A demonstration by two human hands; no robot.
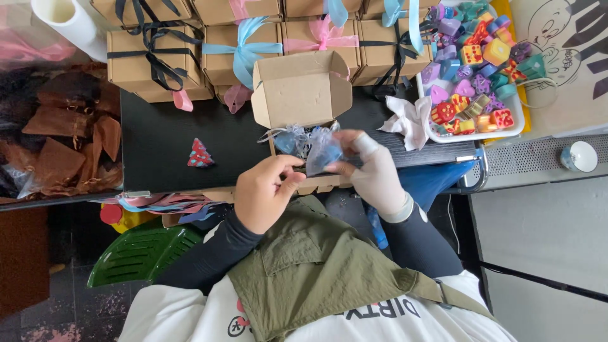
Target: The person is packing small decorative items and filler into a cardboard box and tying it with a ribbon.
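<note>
While both hands pinch a sheer blue pouch (320,152) above the black table (158,145), the left hand (269,190) and the gloved right hand (373,174) each close their grip on its fabric. Just beyond the grip stands an open cardboard box (301,88); the bagging step appears underway, calling next for a steady pull on the drawstring.

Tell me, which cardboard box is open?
The small cardboard box just above the hands, its lid flaps up and no ribbon; the other boxes behind are shut and tied with bows.
</note>
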